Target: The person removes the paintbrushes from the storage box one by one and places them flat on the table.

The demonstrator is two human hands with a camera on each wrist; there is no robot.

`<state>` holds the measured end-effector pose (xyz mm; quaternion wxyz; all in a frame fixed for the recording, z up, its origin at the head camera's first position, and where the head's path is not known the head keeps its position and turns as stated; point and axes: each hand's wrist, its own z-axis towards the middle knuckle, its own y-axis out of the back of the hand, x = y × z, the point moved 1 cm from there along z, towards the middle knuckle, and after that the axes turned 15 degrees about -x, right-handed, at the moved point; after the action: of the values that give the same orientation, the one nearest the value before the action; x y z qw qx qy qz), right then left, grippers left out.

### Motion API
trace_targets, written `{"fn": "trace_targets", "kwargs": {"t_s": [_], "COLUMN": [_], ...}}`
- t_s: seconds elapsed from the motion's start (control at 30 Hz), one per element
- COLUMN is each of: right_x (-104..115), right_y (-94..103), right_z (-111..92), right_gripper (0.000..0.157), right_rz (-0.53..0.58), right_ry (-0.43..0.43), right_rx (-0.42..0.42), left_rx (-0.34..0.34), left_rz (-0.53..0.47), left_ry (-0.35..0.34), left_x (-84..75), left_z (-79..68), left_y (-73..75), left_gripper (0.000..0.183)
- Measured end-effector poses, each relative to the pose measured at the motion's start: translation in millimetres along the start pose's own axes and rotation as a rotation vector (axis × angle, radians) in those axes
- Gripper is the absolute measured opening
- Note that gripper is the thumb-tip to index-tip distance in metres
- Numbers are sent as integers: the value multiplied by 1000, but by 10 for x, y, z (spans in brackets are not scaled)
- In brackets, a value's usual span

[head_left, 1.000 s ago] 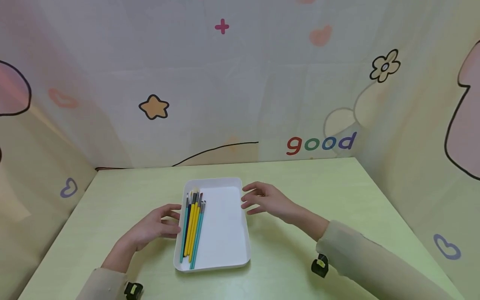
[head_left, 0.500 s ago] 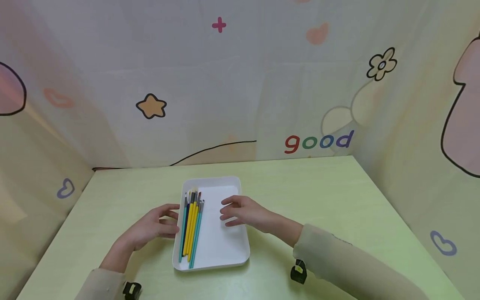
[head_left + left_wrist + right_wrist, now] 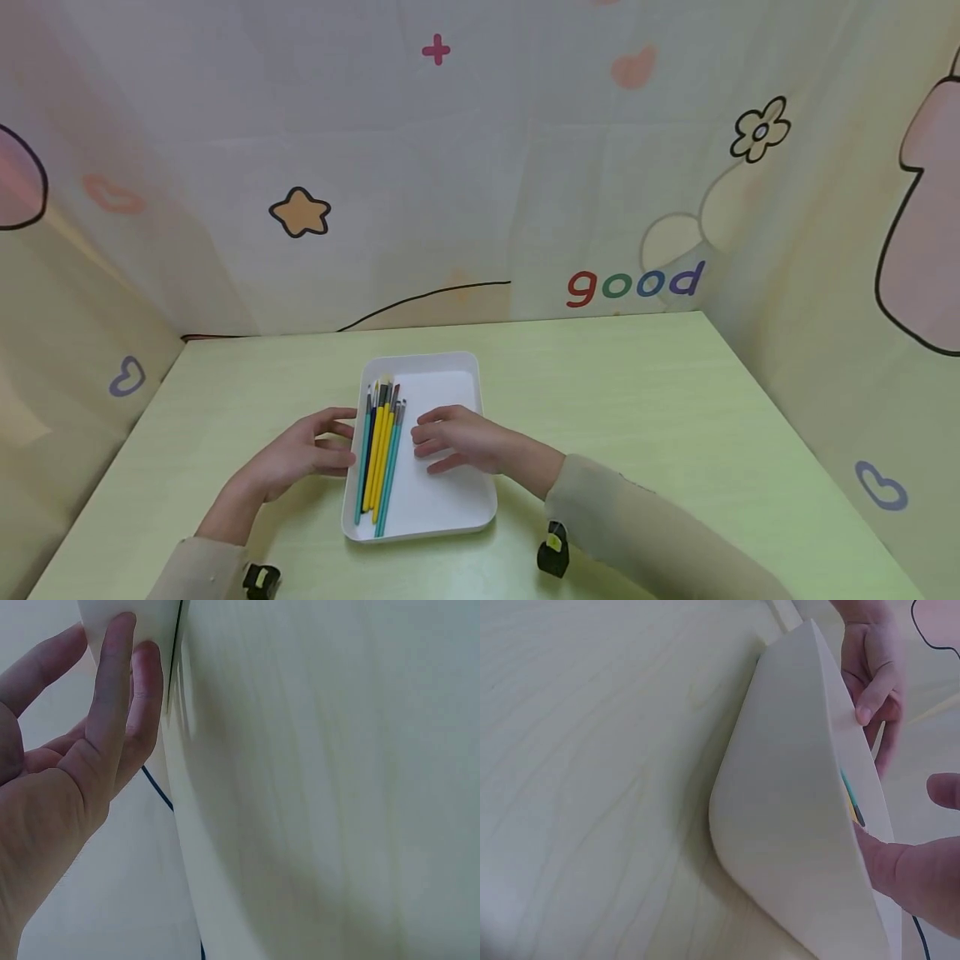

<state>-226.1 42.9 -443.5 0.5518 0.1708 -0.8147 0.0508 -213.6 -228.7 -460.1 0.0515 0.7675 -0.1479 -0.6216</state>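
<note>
A white rectangular tray (image 3: 442, 504) lies on the table, and several paintbrushes (image 3: 382, 454) with yellow, teal and dark handles rest along its left side, bristles away from me. My left hand (image 3: 303, 450) touches the tray's left wall with relaxed fingertips; the left wrist view shows those fingers (image 3: 112, 690) against the tray's outer side (image 3: 154, 619). Over the middle of the tray, just right of the brushes, my right hand (image 3: 465, 440) reaches with loosely bent fingers and nothing in them. In the right wrist view, the tray wall (image 3: 780, 772) partly hides that hand (image 3: 922, 874).
The pale green-yellow table (image 3: 637, 392) stretches around the tray. Behind it hangs a printed curtain (image 3: 420, 167), with more curtain on both sides. A small black device (image 3: 553, 550) sits under my right sleeve, another (image 3: 262, 581) at my left.
My right hand has moved left from the tray's right edge to over its middle, close to the brushes. My left hand has stayed at the left wall.
</note>
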Motion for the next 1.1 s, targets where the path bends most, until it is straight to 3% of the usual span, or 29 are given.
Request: {"fn": "trace_targets", "kwargs": {"t_s": [0.4, 1.1], "right_x": [24, -8], "right_y": [-185, -397], "right_z": [90, 252], "right_gripper": [45, 35], "right_rz": [136, 232], "right_ry": [-48, -76], "right_rx": [9, -22], "left_rx": [19, 38], "left_rz": [-12, -47], "left_ry": [3, -5], "left_x": [-3, 18], "left_z": [2, 34], "left_y": [21, 26], "left_gripper": [80, 79]}}
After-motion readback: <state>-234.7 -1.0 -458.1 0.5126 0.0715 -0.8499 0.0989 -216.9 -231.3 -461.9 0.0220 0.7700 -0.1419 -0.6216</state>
